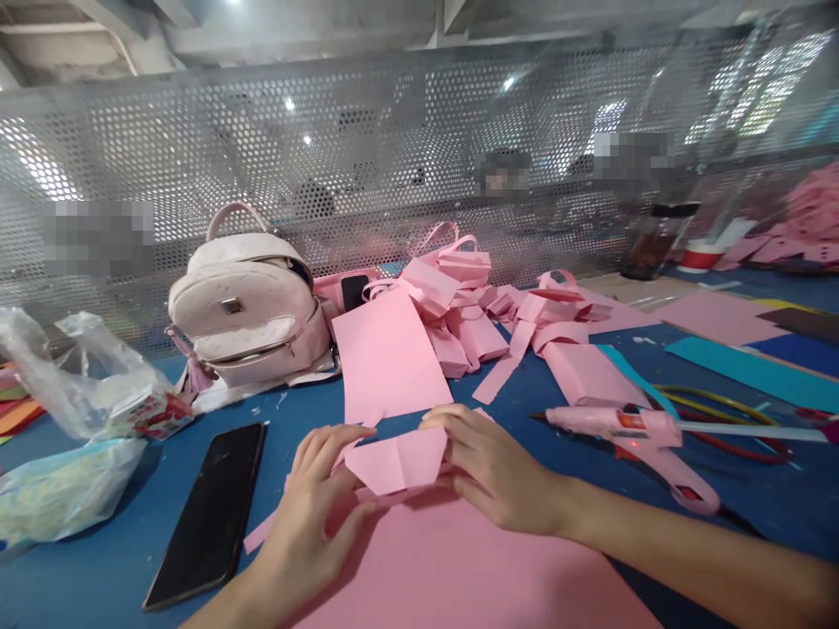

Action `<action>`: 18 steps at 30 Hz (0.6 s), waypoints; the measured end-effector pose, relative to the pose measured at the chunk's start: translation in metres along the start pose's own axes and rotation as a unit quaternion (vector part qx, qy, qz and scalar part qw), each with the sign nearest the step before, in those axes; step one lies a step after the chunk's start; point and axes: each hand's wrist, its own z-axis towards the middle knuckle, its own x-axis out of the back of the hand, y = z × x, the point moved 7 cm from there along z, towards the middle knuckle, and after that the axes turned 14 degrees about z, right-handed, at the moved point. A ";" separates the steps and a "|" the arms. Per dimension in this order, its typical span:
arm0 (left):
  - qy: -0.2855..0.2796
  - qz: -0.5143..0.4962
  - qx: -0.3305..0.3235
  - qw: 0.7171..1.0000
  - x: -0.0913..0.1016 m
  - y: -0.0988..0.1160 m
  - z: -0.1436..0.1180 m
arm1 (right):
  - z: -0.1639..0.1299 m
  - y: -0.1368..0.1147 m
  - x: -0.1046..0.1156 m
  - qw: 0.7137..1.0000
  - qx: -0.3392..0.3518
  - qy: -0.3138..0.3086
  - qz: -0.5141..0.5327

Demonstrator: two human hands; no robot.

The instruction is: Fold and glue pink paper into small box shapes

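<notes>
Between my two hands is a folded piece of pink paper point(397, 463), with a slanted flap and a crease down its middle. My left hand point(324, 498) grips its left side, fingers behind and thumb in front. On the other side, my right hand point(481, 467) is curled around the right edge, its fingertips partly hidden by the paper. Underneath lies a large pink sheet point(472, 568) on the blue table. Just beyond my hands rests a flat pink sheet point(393, 349). To the right of my right hand lies a pink glue gun point(629, 437) with a glue stick in its back.
A black phone point(210, 515) lies left of my hands, near plastic bags point(72, 489). Behind stands a cream backpack point(253, 306). Pink paper bags point(459, 306) pile up at the back, before a perforated metal screen point(393, 131). Blue strips point(753, 367) lie at right.
</notes>
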 end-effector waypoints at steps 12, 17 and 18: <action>-0.003 -0.015 -0.001 1.000 0.000 -0.001 -0.001 | 0.001 0.002 0.001 1.000 -0.012 0.000 0.021; -0.014 -0.006 0.016 1.000 -0.002 -0.005 -0.001 | 0.003 0.001 0.001 0.999 -0.017 0.000 0.027; -0.015 -0.006 0.017 1.000 -0.002 -0.005 -0.001 | 0.003 0.001 0.001 0.999 -0.019 0.001 0.026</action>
